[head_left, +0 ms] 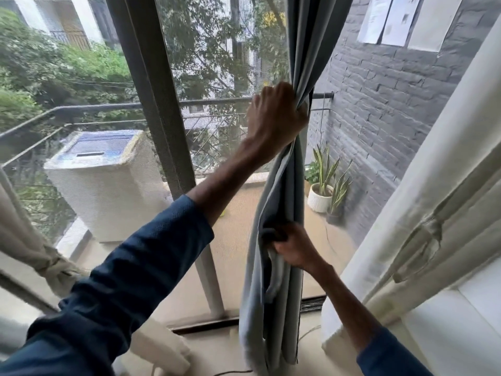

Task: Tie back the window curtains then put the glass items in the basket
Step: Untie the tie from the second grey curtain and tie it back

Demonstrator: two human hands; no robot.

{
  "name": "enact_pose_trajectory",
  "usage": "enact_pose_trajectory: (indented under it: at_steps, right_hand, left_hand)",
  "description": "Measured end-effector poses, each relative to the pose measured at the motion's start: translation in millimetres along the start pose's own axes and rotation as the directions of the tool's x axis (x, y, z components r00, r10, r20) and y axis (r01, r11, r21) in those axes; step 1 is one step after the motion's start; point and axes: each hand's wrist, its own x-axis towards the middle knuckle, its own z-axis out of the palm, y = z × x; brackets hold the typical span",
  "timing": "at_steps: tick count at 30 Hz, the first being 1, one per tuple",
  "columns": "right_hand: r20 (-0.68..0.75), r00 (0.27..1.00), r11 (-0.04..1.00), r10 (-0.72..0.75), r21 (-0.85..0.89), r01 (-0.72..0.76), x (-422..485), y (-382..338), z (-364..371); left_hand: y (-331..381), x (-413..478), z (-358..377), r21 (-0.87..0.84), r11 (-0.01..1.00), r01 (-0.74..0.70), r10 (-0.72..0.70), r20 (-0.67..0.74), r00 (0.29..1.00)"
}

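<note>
A grey curtain (303, 44) hangs bunched in front of the window, right of the dark window frame. My left hand (273, 119) is raised and closed around the gathered curtain at about mid height. Lower down, my right hand (294, 249) grips the curtain's folds and pulls them together. A cream curtain (423, 207) on the right hangs tied in a knot. Another cream curtain (32, 251) at the left edge is knotted too. No glass items or basket are in view.
The dark window frame post (160, 109) stands left of the grey curtain. Outside on the balcony are a white washing machine (108, 183), potted plants (324, 185) and a railing. A grey brick wall (393, 109) with papers pinned to it is at the right.
</note>
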Motion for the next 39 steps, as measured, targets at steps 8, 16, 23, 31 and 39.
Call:
enact_pose_trajectory:
  at_steps: [8, 16, 23, 31, 39]
  right_hand:
    - [0.075, 0.997, 0.996, 0.007, -0.089, -0.001, 0, 19, -37]
    - [0.113, 0.993, 0.995, 0.046, -0.096, -0.036, 0, 32, -36]
    - [0.149, 0.989, 0.994, -0.022, -0.107, 0.038, -6, 31, -27]
    - [0.17, 0.985, 0.998, 0.043, -0.054, -0.034, -17, 53, -34]
    - [-0.007, 0.999, 0.992, 0.038, 0.123, -0.037, -17, 69, -96]
  left_hand:
    - [-20, -18, 33, -0.004, 0.995, 0.101, -0.101, 0.061, 0.993]
    - [-40, -53, 63, -0.037, 0.982, 0.184, -0.177, 0.142, 0.974]
    - [-47, -90, 88, -0.106, 0.948, 0.301, -0.275, 0.207, 0.939]
    - [-72, -110, 108, -0.173, 0.934, 0.313, -0.259, 0.278, 0.925]
    - [-73, -123, 100, -0.352, 0.864, 0.361, -0.217, 0.386, 0.897]
